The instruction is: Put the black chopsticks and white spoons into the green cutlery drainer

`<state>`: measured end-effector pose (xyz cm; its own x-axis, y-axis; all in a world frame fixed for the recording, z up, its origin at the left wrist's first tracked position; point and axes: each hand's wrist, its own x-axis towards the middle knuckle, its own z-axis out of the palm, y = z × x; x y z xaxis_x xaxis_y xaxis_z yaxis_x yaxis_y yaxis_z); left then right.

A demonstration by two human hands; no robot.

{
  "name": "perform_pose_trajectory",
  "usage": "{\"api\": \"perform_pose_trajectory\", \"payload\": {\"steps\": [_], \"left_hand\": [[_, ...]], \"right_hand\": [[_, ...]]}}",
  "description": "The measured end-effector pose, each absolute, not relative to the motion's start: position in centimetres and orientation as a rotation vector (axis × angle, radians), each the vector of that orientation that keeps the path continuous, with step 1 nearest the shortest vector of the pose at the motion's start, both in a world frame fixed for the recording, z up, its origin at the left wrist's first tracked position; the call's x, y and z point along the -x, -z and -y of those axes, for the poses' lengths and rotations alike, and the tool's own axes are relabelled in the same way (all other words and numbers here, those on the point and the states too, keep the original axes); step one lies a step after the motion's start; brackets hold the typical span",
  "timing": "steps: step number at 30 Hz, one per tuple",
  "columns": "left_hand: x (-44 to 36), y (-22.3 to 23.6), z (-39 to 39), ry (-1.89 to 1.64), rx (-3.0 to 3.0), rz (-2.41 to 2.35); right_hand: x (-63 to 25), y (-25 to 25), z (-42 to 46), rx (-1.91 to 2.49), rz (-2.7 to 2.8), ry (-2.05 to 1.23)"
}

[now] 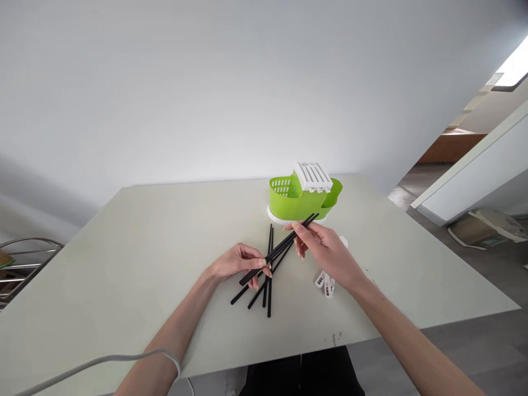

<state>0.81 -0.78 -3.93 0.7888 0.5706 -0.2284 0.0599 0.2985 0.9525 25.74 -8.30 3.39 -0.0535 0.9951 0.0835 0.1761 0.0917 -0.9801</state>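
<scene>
Between my two hands are black chopsticks (279, 248), slanting up to the right above the table. My left hand (244, 263) pinches them near their thicker lower end. Closer to their thin tips, my right hand (315, 242) grips the same chopsticks between thumb and fingers. How many I hold is hard to tell. Several loose black chopsticks (269, 300) lie crossed on the table under my hands, partly hidden by them. Just beyond my right hand stands a green utensil caddy (289, 207) with a slotted white top piece (314, 177) and a white base.
Small white pieces with printed labels (329, 286) lie beneath my right forearm. A grey cable (103, 359) crosses over my left forearm. The pale table (165, 231) meets a white wall (206, 99) behind. A metal rack (31, 258) stands left, and a wrapped bundle (482, 228) sits on the floor right.
</scene>
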Motion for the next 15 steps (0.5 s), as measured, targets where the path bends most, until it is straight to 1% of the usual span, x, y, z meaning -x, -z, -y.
{"api": "perform_pose_trajectory", "payload": {"steps": [15], "left_hand": [[-0.5,4.03,0.5,-0.325,-1.285,-0.604]], "right_hand": [[-25.63,-3.37,8.48,1.273,1.511,-1.126]]}}
